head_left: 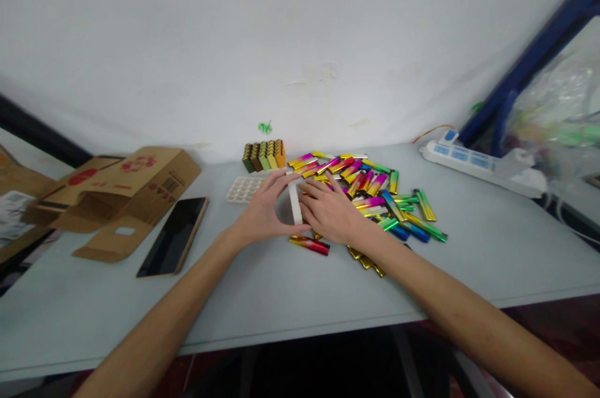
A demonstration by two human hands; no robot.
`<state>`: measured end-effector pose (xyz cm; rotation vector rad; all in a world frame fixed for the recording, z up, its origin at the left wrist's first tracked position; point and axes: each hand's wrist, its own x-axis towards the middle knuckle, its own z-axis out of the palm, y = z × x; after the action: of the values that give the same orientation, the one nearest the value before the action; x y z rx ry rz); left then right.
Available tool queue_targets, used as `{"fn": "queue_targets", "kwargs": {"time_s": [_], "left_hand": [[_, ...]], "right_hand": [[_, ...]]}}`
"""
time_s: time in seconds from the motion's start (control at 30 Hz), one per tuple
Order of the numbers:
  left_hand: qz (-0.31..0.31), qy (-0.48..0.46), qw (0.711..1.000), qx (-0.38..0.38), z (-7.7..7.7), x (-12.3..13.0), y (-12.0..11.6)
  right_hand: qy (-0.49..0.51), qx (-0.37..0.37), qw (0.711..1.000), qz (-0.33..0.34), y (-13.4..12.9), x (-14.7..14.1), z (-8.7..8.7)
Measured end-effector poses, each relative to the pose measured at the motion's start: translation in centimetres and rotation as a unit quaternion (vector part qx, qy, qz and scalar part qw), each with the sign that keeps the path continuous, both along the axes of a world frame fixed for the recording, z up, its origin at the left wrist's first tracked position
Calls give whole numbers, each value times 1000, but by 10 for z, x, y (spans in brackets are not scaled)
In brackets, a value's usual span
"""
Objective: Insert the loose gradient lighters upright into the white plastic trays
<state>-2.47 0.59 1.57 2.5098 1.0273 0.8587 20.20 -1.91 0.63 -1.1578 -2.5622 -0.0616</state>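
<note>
My left hand (266,210) grips a thin white tray (295,201) tipped up on its edge, thumb at the near end and fingers at the far end. Against the tray's right side lies my right hand (330,213), its fingers stretched out and somewhat apart. What is under its palm is hidden. Shiny lighters (359,182) in pink, yellow, green and blue are heaped beyond and right of it. A red and gold lighter (310,244) lies just below both hands. Several gold lighters (366,262) sit beside my right forearm.
Behind my left hand lies another white tray (244,190) with round hollows. A block of upright lighters (264,156) stands near the wall. Left are a black phone (173,237) and an open cardboard box (135,182). A white power strip (482,167) lies at right.
</note>
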Motion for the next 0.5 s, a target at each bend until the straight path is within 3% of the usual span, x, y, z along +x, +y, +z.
{"fn": "queue_targets", "kwargs": {"time_s": [0.5], "left_hand": [[19, 7, 1000, -9, 1, -8, 1]], "right_hand": [[22, -3, 1000, -11, 0, 6, -8]]}}
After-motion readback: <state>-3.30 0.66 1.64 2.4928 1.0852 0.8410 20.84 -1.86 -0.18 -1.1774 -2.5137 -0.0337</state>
